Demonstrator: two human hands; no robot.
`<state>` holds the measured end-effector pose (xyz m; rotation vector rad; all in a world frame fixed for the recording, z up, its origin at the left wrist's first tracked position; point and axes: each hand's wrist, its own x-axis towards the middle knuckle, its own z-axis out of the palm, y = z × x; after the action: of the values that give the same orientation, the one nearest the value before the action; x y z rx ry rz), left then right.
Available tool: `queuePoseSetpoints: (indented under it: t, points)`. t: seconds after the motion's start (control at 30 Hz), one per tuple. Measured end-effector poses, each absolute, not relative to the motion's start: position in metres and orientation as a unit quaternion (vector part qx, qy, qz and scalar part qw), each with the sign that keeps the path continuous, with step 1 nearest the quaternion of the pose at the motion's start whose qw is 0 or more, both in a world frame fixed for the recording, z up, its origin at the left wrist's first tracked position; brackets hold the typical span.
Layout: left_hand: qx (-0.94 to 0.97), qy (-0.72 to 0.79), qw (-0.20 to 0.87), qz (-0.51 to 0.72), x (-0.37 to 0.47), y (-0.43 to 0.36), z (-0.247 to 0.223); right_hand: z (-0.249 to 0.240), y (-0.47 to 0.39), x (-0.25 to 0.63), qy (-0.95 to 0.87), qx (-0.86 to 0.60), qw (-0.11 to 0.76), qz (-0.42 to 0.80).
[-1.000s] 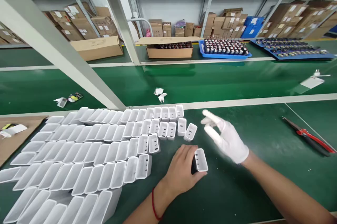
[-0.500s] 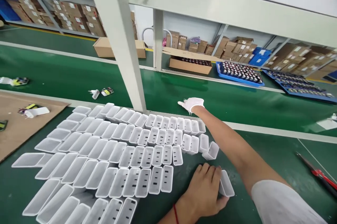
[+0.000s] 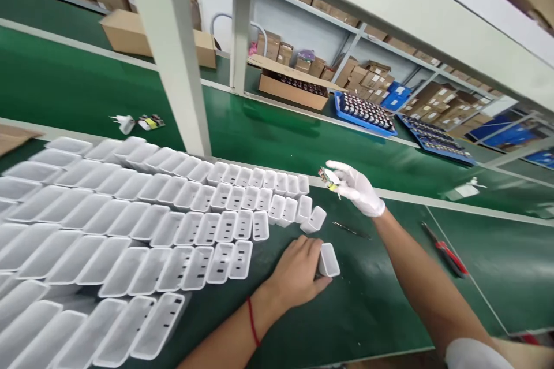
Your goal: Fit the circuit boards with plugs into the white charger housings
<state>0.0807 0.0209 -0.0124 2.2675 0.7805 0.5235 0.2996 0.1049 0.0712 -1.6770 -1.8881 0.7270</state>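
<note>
My bare left hand (image 3: 298, 269) is closed around a small white plastic case (image 3: 330, 260), which stands on the green bench with its open end up. My right hand (image 3: 357, 186), in a white glove, is raised over the bench's far edge. Between its thumb and fingers sits a small circuit board (image 3: 329, 177) with a yellow part and a white piece. Rows of similar open white cases (image 3: 234, 259) stand to the left of my left hand. A thin dark tweezers-like tool (image 3: 351, 230) lies between my two arms.
Red-handled pliers (image 3: 445, 250) lie at the right. A pale upright post (image 3: 173, 57) rises behind the cases. Past it runs a green conveyor belt (image 3: 268, 138) carrying another board (image 3: 151, 122) and a white adapter piece (image 3: 467, 189). Blue trays (image 3: 363, 113) of parts stand beyond.
My right hand has come back from over the belt, now with the circuit board in it. My left hand keeps hold of the case. The view has swung to the right.
</note>
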Motion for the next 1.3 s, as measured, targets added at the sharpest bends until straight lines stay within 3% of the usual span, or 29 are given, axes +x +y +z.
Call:
queuePoseSetpoints:
  t: [0.07, 0.13, 0.23, 0.4, 0.47, 0.7, 0.87, 0.97, 1.03, 1.17, 1.3]
  points:
    - [0.866, 0.298, 0.347, 0.203, 0.082, 0.021, -0.013, 0.063, 0.064, 0.317, -0.664, -0.542, 0.377, 0.352]
    - [0.861, 0.297, 0.358, 0.204, 0.083, 0.021, -0.016, 0.055, 0.03, 0.328, -0.643, -0.509, 0.423, 0.384]
    - [0.856, 0.301, 0.364, 0.212, 0.084, 0.02, -0.019, 0.048, -0.004, 0.337, -0.681, -0.52, 0.387, 0.34]
    - [0.851, 0.297, 0.378, 0.214, 0.084, 0.021, -0.021, 0.05, -0.035, 0.337, -0.759, -0.559, 0.301, 0.147]
    - [0.847, 0.301, 0.384, 0.209, 0.084, 0.022, -0.023, 0.05, -0.042, 0.334, -0.751, -0.576, 0.291, 0.138]
    - [0.85, 0.294, 0.374, 0.227, 0.085, 0.022, -0.03, 0.025, -0.045, 0.327, -0.575, -0.5, 0.432, 0.482]
    - [0.851, 0.291, 0.379, 0.219, 0.085, 0.023, -0.028, 0.013, -0.043, 0.328, -0.544, -0.481, 0.459, 0.512]
    - [0.851, 0.291, 0.378, 0.22, 0.085, 0.024, -0.026, 0.022, -0.04, 0.327, -0.604, -0.497, 0.431, 0.451]
    - [0.852, 0.287, 0.38, 0.216, 0.085, 0.024, -0.026, 0.035, -0.038, 0.324, -0.691, -0.509, 0.383, 0.341]
    - [0.85, 0.289, 0.386, 0.212, 0.085, 0.024, -0.027, 0.062, -0.029, 0.311, -0.819, -0.532, 0.189, 0.107]
    - [0.848, 0.291, 0.389, 0.214, 0.085, 0.024, -0.029, 0.072, -0.018, 0.295, -0.856, -0.512, 0.051, 0.047]
